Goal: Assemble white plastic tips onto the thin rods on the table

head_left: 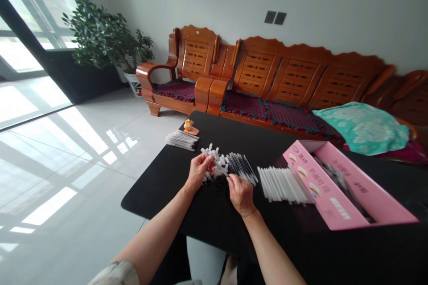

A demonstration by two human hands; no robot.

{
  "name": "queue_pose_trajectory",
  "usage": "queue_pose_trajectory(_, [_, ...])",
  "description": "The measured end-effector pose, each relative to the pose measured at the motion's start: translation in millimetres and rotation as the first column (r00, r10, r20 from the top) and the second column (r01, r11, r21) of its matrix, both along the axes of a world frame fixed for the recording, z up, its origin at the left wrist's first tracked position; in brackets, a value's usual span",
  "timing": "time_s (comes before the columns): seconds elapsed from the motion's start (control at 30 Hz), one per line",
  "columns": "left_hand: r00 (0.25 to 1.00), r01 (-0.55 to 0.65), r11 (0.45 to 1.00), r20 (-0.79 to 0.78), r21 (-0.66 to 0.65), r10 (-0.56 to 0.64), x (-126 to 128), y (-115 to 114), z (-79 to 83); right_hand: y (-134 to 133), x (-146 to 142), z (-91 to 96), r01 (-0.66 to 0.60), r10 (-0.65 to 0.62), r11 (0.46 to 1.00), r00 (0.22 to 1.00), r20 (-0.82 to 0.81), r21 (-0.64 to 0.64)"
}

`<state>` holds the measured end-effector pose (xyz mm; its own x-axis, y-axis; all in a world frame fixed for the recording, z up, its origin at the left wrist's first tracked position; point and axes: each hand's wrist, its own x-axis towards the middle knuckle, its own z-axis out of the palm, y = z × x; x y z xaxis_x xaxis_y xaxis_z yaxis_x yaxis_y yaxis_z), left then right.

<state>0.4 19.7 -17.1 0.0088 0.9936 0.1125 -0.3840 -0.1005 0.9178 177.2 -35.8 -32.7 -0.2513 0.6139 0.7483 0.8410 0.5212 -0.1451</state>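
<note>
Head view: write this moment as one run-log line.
left hand: on small white plastic caps heap | right hand: by thin dark-tipped refills | pink cardboard box: open

Single head-worn view, looking forward and down from the near edge of the black table. The left hand and right hand lie close, at centre. A wooden sofa spans the far wall, and a window stands far left.
</note>
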Motion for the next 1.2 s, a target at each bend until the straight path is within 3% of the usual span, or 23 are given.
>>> queue_pose_trajectory(0.27, [1.000, 0.014, 1.000, -0.001, -0.021, -0.014, 0.7, -0.4, 1.8, -1.3, 1.4, 1.8, 0.002, -0.005, 1.000, 0.994, -0.113, -0.030])
queue_pose_trajectory(0.5, [1.000, 0.018, 1.000, -0.005, -0.020, -0.018, 0.4, -0.8, 3.2, -1.8, 0.6, 4.5, -0.024, 0.023, 0.999, 0.999, -0.042, -0.035])
queue_pose_trajectory(0.83, [1.000, -0.009, 0.999, -0.012, -0.034, 0.009, 0.8, -0.8, 2.5, 0.2, -1.3, 2.9, -0.012, 0.010, 1.000, 0.997, -0.078, -0.018])
queue_pose_trajectory(1.0, [1.000, 0.003, 0.999, -0.002, -0.033, -0.003, 0.6, -0.4, 3.6, -1.5, -0.5, 3.3, -0.010, -0.003, 0.996, 0.989, -0.145, -0.085])
queue_pose_trajectory(1.2, [1.000, 0.002, 1.000, -0.002, -0.029, -0.002, -0.3, -0.9, 4.2, -1.5, -0.3, 3.1, -0.039, 0.035, 0.997, 0.998, -0.050, -0.062])
